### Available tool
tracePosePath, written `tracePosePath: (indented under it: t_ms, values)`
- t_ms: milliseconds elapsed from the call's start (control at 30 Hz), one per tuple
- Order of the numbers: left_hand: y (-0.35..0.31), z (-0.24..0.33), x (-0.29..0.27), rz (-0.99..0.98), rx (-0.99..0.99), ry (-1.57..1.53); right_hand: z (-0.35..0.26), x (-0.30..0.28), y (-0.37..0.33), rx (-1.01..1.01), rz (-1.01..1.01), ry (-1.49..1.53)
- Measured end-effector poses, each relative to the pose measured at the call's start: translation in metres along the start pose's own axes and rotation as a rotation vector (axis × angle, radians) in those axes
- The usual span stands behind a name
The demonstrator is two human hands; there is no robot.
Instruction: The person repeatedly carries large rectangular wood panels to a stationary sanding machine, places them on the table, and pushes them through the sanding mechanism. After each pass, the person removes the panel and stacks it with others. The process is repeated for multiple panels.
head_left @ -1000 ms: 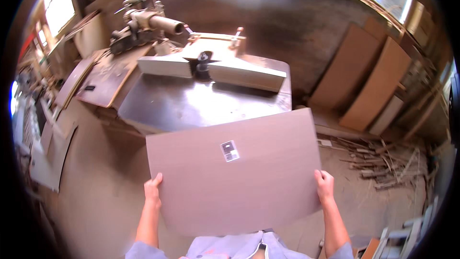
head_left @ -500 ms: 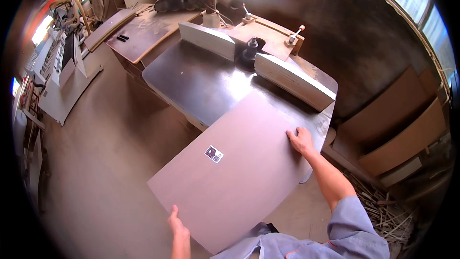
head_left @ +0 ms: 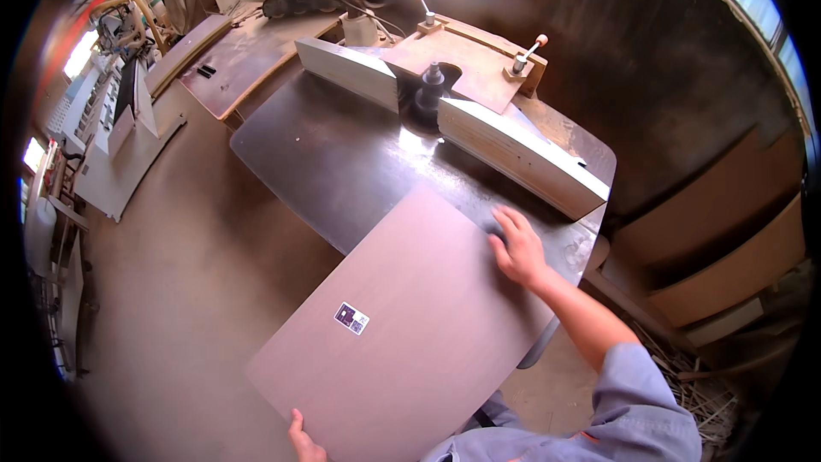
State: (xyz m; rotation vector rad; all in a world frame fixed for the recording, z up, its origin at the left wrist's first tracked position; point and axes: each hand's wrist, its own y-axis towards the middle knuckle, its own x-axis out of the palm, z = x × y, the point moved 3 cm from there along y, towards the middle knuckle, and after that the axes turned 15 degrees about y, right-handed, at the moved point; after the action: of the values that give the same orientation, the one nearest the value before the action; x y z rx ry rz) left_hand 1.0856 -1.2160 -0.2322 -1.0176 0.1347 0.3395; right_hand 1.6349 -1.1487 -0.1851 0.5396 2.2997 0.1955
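Flat pinkish-brown rectangular panel (head_left: pixel 410 325): lower centre, far end over shiny dark metal machine table (head_left: pixel 308 145), near end overhanging. Left hand (head_left: pixel 306 440), bottom edge: grasping panel rim, thumb on top. Right hand (head_left: pixel 518 250), right of centre: fingers loosely spread, contact unclear. I'd support the overhang, level it, avoid the black upright spindle (head_left: pixel 431 90).

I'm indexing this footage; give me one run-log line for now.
left hand: gripping panel edge | right hand: open, at panel edge, contact unclear | panel: far end over metal tabletop, sticker faceup
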Motion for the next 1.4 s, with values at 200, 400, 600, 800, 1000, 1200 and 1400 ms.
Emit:
tracePosePath:
  t_ms: [200, 400, 600, 800, 1000, 1200, 1400]
  values:
    - [-0.021, -0.004, 0.013, -0.013, 0.085, 0.064, 0.068, 0.078, 0.131, -0.161, -0.386, -0.065]
    - [-0.012, -0.019, 0.005, -0.009, 0.089, 0.064, 0.126, -0.025, 0.031, -0.175, -0.386, -0.161]
    - [0.001, -0.027, 0.024, -0.142, 0.188, -0.058, 0.116, -0.196, -0.156, 0.619, -0.077, -0.334]
    - [0.017, -0.056, 0.056, -0.13, 0.144, -0.048, 0.058, -0.114, -0.088, 0.022, -0.052, -0.017]
    - [0.047, 0.052, 0.032, 0.234, 0.714, 0.667, 0.044, -0.05, -0.053, 0.08, -0.307, -0.264]
    - [0.079, 0.177, 0.121, -0.277, 0.854, 1.182, 0.045, -0.051, -0.05, 0.055, -0.316, -0.241]
    - [0.096, 0.186, 0.115, -0.781, 0.368, 1.11, 0.04, -0.047, -0.047, 0.054, -0.281, -0.236]
